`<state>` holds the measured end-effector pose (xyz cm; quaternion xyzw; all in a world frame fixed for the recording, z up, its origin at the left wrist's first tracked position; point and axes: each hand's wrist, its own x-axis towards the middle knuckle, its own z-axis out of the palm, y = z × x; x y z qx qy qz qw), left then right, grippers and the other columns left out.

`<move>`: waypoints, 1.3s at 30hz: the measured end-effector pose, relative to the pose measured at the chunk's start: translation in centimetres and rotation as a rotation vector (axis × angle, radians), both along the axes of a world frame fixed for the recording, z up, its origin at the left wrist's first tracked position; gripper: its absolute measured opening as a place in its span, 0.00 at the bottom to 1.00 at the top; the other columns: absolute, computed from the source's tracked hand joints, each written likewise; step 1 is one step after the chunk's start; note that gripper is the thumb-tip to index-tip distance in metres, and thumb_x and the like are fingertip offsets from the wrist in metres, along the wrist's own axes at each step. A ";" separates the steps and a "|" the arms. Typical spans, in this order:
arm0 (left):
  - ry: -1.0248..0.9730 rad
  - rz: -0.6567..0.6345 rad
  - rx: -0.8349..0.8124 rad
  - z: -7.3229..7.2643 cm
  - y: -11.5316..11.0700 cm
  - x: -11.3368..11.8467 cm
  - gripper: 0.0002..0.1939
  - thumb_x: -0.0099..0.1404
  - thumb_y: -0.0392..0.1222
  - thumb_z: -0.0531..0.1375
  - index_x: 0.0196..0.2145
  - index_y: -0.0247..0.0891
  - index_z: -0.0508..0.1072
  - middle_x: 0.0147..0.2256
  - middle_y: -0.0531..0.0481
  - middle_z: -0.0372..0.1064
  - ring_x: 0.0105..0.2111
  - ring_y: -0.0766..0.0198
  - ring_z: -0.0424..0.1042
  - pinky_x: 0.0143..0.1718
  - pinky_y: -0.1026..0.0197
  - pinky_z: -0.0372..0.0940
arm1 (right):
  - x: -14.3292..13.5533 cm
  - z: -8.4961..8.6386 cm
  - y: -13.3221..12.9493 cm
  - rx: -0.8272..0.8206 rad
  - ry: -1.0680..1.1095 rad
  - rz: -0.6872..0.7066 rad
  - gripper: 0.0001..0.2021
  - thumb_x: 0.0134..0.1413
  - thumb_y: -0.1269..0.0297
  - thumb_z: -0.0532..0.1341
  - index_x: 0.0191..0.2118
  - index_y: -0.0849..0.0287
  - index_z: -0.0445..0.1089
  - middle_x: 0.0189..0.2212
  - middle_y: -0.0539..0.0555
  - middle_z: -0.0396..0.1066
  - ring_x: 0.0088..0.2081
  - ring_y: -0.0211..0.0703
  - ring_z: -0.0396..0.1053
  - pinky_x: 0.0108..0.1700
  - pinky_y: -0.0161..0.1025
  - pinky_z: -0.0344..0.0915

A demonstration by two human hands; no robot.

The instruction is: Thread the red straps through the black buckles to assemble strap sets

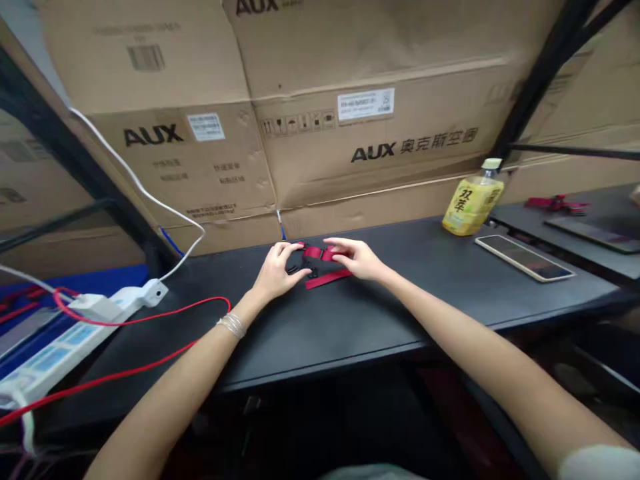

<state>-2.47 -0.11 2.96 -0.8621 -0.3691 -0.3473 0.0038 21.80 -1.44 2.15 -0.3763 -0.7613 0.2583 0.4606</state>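
Observation:
A red webbing strap (313,253) with black plastic buckle pieces (311,272) lies on the dark tabletop, between my two hands. My left hand (278,272) curves around the left side of the buckle pieces, thumb and forefinger apart; its fingertips are close to the black parts and the strap's left end. From the other side, my right hand (361,259) has its thumb and fingers on the right part of the strap, partly covering it. A flat length of red webbing (327,279) rests nearer to me, its right end reaching under my right hand.
Large cardboard boxes (320,160) form a wall behind the black table (350,327). On the right stand a yellow-labelled bottle (473,203) and a phone (525,257). To the left are a white power strip (70,343), a red cable (145,368) and a white cord (133,175).

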 end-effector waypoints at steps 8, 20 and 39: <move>0.158 -0.081 0.122 -1.3 -1.8 2.1 0.21 0.58 0.56 0.60 0.45 0.41 0.71 0.45 0.44 0.71 0.48 0.54 0.67 0.52 0.50 0.52 | -1.4 0.4 -1.8 -0.085 0.027 0.268 0.25 0.54 0.70 0.57 0.59 0.62 0.59 0.39 0.55 0.75 0.41 0.40 0.72 0.48 0.40 0.66; 0.148 -0.058 0.053 -1.0 -2.2 2.3 0.22 0.57 0.61 0.58 0.33 0.37 0.71 0.31 0.48 0.73 0.33 0.61 0.70 0.44 0.53 0.54 | -1.3 0.0 -1.6 -0.118 -0.054 0.207 0.18 0.52 0.71 0.59 0.51 0.61 0.68 0.37 0.56 0.76 0.39 0.42 0.73 0.44 0.40 0.68; 0.399 -0.013 0.097 -0.6 -0.4 1.6 0.28 0.56 0.66 0.54 0.34 0.38 0.76 0.31 0.44 0.75 0.33 0.57 0.70 0.43 0.51 0.54 | 0.5 1.4 -0.8 -0.059 -0.260 0.029 0.16 0.49 0.77 0.58 0.44 0.60 0.72 0.32 0.53 0.76 0.35 0.41 0.73 0.41 0.36 0.66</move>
